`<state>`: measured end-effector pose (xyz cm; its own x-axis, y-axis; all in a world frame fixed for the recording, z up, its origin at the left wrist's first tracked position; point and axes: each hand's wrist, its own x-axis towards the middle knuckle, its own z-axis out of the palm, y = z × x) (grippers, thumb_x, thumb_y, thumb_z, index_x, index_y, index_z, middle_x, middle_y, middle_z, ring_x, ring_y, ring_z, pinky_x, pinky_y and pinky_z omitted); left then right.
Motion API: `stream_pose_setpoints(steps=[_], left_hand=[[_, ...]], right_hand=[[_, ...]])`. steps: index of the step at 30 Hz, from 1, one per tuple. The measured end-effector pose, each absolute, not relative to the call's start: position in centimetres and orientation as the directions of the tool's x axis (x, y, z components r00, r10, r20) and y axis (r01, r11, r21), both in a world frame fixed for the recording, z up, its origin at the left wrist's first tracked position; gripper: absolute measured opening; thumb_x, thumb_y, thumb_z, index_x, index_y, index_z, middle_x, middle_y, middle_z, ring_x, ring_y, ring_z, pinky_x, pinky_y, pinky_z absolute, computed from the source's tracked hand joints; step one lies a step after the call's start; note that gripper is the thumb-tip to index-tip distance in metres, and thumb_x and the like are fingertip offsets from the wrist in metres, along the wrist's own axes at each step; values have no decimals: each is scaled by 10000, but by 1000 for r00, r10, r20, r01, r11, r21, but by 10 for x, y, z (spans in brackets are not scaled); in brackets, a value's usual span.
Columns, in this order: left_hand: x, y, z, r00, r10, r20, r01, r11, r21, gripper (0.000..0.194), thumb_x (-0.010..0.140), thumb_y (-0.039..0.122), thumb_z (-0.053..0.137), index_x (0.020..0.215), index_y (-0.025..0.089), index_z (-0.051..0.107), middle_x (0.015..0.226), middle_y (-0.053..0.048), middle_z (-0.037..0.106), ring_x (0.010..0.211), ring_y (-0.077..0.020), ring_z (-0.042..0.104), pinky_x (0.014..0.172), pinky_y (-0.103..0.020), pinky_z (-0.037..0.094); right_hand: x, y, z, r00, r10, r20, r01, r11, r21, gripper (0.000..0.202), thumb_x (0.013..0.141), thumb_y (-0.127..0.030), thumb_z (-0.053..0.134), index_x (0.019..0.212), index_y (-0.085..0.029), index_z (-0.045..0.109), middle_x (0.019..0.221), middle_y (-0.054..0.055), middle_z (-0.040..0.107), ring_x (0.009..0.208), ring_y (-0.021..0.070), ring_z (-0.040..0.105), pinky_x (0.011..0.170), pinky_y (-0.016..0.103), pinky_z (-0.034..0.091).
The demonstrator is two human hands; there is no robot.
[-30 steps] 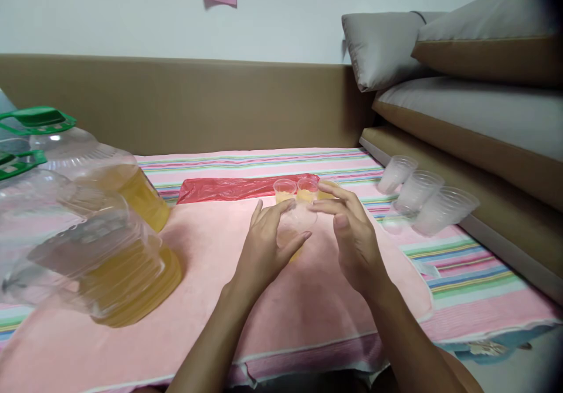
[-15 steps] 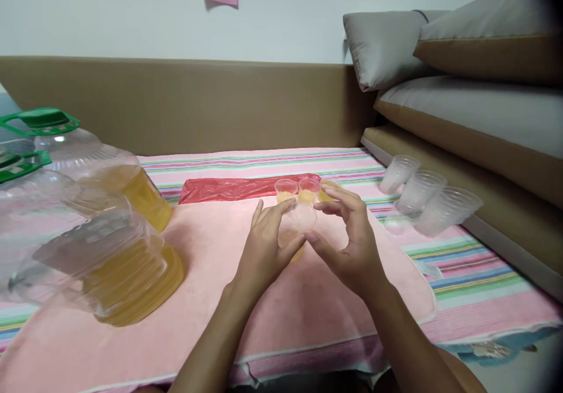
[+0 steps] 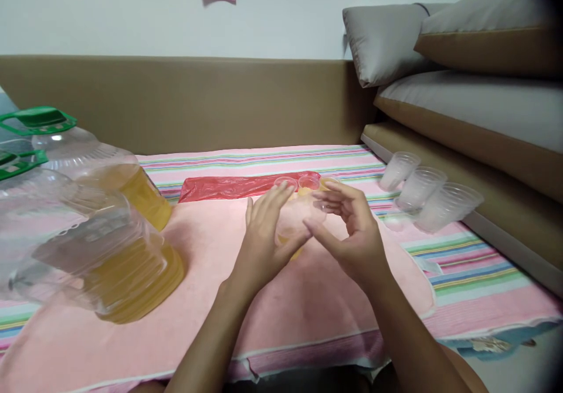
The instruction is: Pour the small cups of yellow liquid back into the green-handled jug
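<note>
Both hands in close at the middle of the pink cloth (image 3: 197,299), thumbs toward each other. Left hand (image 3: 266,237): fingers raised and curved forward, thumb held apart, gap wide. Right hand (image 3: 354,240): fingers bent inward, thumb reaching across until its tip comes very near the left thumb's; gap also wide. Together they make a loose ring.

Inside that ring, a clear round plastic piece (image 3: 302,211), blurred and see-through. Left fingers at its far left side, right fingertips by its right edge, thumbs on the near side. Whether any finger presses its rim, I cannot tell. Being round, it shows no clear long axis; its broad face seems turned mostly up, though the blur hides the exact tilt.

Under or just behind it, a clear cup (image 3: 287,233) with yellow liquid, partly covered by the left thumb. Appears upright, mouth up, long axis roughly vertical; touching or not, cannot tell.

Beyond the fingers: three cups in a row, left cup (image 3: 285,182), middle cup (image 3: 308,185), right cup (image 3: 329,182), yellow seen in the middle and right ones. Red plastic (image 3: 229,187) stretches behind and to their left.

Far left, two large jugs of yellow liquid, near jug (image 3: 136,275) and far jug (image 3: 145,190). Far right, three clear cup stacks (image 3: 421,189) on the striped cloth (image 3: 475,264), beside piled cushions (image 3: 475,108).
</note>
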<state>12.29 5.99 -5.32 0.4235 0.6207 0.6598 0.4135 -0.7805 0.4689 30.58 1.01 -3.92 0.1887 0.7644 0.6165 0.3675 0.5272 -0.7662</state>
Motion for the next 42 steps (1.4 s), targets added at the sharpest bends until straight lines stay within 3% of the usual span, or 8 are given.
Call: stream_pose_setpoints(steps=[6,11,16,21,27,32,36,42], left_hand=[[103,64,-45,142,725,674,333,-677,657,405,1159,437,506,1517,252,544,1571,-119,603,1501,-250,525,1257,-476,405],[93,66,-49,-46,732,680,348,-626,698,214,1157,395,508,1096,240,643,1090,-47,669,1079,-216,626,973,-376,472],[88,61,-48,-72,669,740,409,-657,634,447,1181,400,458,770,232,497,745,8,492,759,-193,494,709,-364,368],[91,50,-39,-60,622,781,373,-712,595,544,1196,445,411,700,223,398,652,20,412,643,-175,415,615,-370,319],[96,46,-38,21,563,826,380,-769,514,500,1200,359,406,720,225,450,657,7,437,671,-189,440,636,-385,338],[97,46,-43,39,547,836,397,-777,489,472,1195,334,411,737,228,461,673,0,455,686,-199,440,641,-398,333],[97,47,-45,67,535,842,411,-784,465,454,1190,299,416,746,227,477,677,2,455,695,-196,442,653,-395,334],[95,51,-47,79,552,830,439,-766,468,441,1176,262,426,741,228,488,676,7,455,694,-196,441,670,-395,332]], right_hand=[[312,19,-42,453,795,403,39,434,-900,632,809,-384,922,1364,-325,627,1242,46,730,1241,245,701,1047,434,597],[318,21,-43,491,860,141,-228,283,-932,581,753,-457,957,1273,-337,729,1293,13,726,1212,207,681,1010,365,600],[330,22,-39,503,864,-10,-498,280,-821,446,666,-385,1011,1045,-258,814,1147,5,771,1050,148,729,947,260,638],[354,22,-38,501,858,-111,-642,282,-713,393,597,-216,988,934,-189,786,1089,44,772,1054,163,755,978,234,666],[405,7,-40,520,852,-65,-600,310,-737,353,677,-200,948,965,-202,744,1139,74,761,1195,225,763,1138,322,623],[441,-12,-43,608,794,-10,-491,365,-791,332,752,-319,941,1002,-226,743,1117,55,751,1169,206,764,1116,336,639],[457,-23,-44,709,704,-47,-440,389,-810,434,617,-258,982,989,-222,761,1100,21,745,1082,155,752,1066,254,637],[472,-23,-55,834,539,118,-128,397,-909,593,471,-311,1018,962,-222,697,1033,-20,689,1043,190,730,1146,390,550]])
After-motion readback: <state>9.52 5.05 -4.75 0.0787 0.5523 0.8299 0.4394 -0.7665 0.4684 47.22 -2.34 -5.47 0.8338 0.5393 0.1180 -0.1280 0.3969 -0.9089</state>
